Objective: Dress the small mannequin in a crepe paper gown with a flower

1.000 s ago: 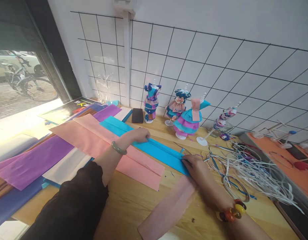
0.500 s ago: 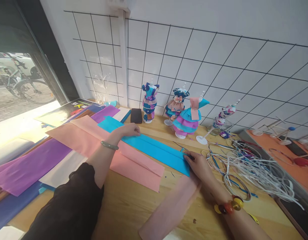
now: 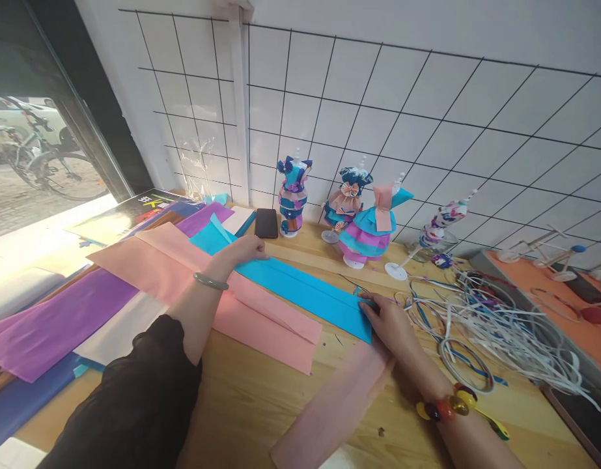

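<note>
A long strip of blue crepe paper [image 3: 305, 283] stretches across the table, with a crease along its length. My left hand [image 3: 249, 251] is closed on its far edge, fingers curled down. At the strip's right end my right hand [image 3: 385, 319] pinches the corner, thumb on top. Beyond the left hand the blue paper continues, a flap of it standing up. Salmon-pink crepe paper [image 3: 265, 329] lies folded under the blue strip and the left forearm. A loose pink strip [image 3: 329, 407] runs from beneath the right hand towards the near edge.
Small dress forms wrapped in coloured paper, one in a blue and purple skirt [image 3: 366, 238], stand by the wall. A black phone [image 3: 266, 223] lies behind the strip. Tangled white cords [image 3: 505, 332] cover the right side. Purple sheets [image 3: 60, 319] pile up at left.
Left of my left hand, a flap of the blue paper has lifted. Both hands keep their hold and have barely moved; the view has shifted slightly.
</note>
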Demonstrator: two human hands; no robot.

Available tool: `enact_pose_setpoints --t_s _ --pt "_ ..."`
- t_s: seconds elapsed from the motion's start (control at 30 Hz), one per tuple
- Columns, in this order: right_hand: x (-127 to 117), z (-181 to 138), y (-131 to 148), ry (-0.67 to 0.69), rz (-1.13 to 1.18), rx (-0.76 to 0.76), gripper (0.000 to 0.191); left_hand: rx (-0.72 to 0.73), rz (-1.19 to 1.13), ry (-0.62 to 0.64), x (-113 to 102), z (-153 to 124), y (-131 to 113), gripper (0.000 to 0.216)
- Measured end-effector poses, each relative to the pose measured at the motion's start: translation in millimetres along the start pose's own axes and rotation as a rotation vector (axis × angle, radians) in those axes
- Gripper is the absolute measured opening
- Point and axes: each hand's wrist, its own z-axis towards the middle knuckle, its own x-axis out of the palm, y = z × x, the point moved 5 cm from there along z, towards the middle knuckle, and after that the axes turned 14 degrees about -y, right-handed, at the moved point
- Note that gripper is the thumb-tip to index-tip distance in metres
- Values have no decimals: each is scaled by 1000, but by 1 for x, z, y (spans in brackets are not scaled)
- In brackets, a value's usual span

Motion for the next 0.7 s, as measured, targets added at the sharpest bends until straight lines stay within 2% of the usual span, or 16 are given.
enact_pose_setpoints --t_s 0.37,0.7 --pt "-2 2 2 38 9 8 30 0 62 -8 9 8 11 36" --pt "-3 2 3 26 -7 7 30 -25 87 -3 7 6 9 35"
